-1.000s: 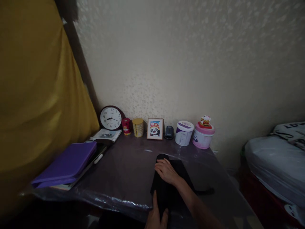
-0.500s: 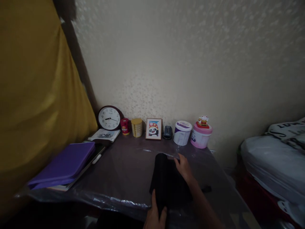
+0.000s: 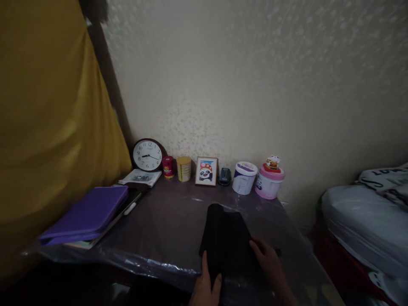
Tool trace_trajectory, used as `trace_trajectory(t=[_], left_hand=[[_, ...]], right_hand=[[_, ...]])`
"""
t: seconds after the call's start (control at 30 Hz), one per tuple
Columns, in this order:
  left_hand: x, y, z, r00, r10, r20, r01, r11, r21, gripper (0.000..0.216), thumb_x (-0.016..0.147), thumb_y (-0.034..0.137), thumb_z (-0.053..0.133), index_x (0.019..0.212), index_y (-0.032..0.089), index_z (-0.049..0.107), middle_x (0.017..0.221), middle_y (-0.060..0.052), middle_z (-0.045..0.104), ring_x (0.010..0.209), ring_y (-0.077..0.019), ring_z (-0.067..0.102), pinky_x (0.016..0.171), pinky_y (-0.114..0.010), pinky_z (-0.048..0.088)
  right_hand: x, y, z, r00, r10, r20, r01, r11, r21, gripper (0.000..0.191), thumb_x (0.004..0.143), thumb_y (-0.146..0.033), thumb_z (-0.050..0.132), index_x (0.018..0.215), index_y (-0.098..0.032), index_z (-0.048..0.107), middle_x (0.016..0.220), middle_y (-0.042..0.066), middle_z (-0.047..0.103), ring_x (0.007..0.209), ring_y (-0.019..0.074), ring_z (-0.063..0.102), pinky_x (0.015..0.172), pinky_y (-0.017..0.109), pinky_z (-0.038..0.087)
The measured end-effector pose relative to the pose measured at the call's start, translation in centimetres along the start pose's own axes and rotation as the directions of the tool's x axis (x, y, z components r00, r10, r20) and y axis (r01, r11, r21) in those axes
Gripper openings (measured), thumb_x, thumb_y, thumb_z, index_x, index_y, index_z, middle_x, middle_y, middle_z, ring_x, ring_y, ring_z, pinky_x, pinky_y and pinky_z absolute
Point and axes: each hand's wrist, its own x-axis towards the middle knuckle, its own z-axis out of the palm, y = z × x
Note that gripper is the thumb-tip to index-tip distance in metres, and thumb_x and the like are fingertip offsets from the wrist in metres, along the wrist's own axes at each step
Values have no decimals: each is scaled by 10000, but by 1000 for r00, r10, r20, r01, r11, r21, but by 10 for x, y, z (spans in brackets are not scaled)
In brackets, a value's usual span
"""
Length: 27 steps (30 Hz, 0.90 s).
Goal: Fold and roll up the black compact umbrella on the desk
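A soft, matte black cloth (image 3: 234, 238) lay near the front edge of the smooth brown table (image 3: 165, 225), its left side a rounded, tube-like roll, its right side a flat panel; the left hand (image 3: 205, 289) was at its near end, forefinger and thumb parted in a V against the dark fabric, though whether they gripped it could not be told; the right hand (image 3: 266, 257) touched the panel's right edge with bent fingertips, a pinch being too dim to confirm; clear, crinkled plastic sheeting (image 3: 153, 268) glinted along the table's edge; behind stood a slim rectangular picture frame (image 3: 206, 171) and a ribbed, cylindrical yellow tin (image 3: 184, 170).
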Motion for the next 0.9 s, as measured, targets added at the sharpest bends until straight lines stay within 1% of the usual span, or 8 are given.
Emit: trace_trajectory(t=[0.2,0.33,0.47,0.53,0.6,0.67,0.73,0.9], left_hand=[[0,4,-2,1000,-17,21,16,1000,18,784,830,319,458,1408,77,-14,1286,-163,508,1145,-174,517,992,-229,313],[-1,5,-2,1000,-26,11,26,999,22,771,833,319,453,1408,71,4,1268,-153,528,1147,-170,516,988,-215,312],[0,3,-1,1000,-5,20,4,999,40,748,843,303,423,1407,70,-9,1259,-156,535,1146,-178,517,980,-231,325],[0,1,-1,1000,4,16,-4,998,55,729,851,289,401,1406,66,-16,1268,-160,526,1154,-177,510,975,-237,332],[1,-1,0,999,26,22,-28,998,64,716,859,275,376,1401,45,-31,1268,-169,523,1155,-174,509,964,-236,344],[1,-3,0,997,67,37,-69,996,54,712,864,260,356,1393,19,-55,1257,-177,529,1147,-168,516,954,-227,351],[2,-3,0,995,85,56,-88,995,47,716,861,256,356,1391,12,-59,1258,-180,528,1140,-167,522,950,-221,352],[1,-1,0,998,60,27,-61,996,68,727,847,290,394,1400,28,2,1308,-194,471,1166,-199,501,978,-260,335]], right_hand=[[-16,-7,-1,999,-8,-36,3,993,-119,353,728,-473,480,911,-215,637,914,54,687,841,218,633,715,292,478],[-21,-10,5,1000,19,-20,-21,996,-90,371,716,-491,502,955,-228,611,896,48,693,844,221,644,705,289,488],[-23,-14,18,998,37,-54,-41,997,-68,387,677,-491,528,945,-219,592,885,67,692,839,249,646,706,326,499],[-23,-20,23,997,5,-78,-9,999,-47,383,671,-467,521,953,-216,583,893,72,689,836,254,644,728,345,498],[-22,-29,28,995,-60,-85,60,998,-5,365,687,-437,499,965,-215,581,910,68,686,826,243,643,738,343,499],[-21,-42,33,992,-108,-71,111,993,32,358,704,-418,491,980,-211,589,921,67,684,817,233,642,734,332,503],[-21,-56,39,991,-122,-56,125,991,50,374,716,-408,494,1010,-201,595,941,71,681,826,227,639,742,326,506],[-23,-77,66,979,-204,20,201,976,88,371,755,-349,482,1067,-184,595,1056,71,650,952,214,609,835,333,483]])
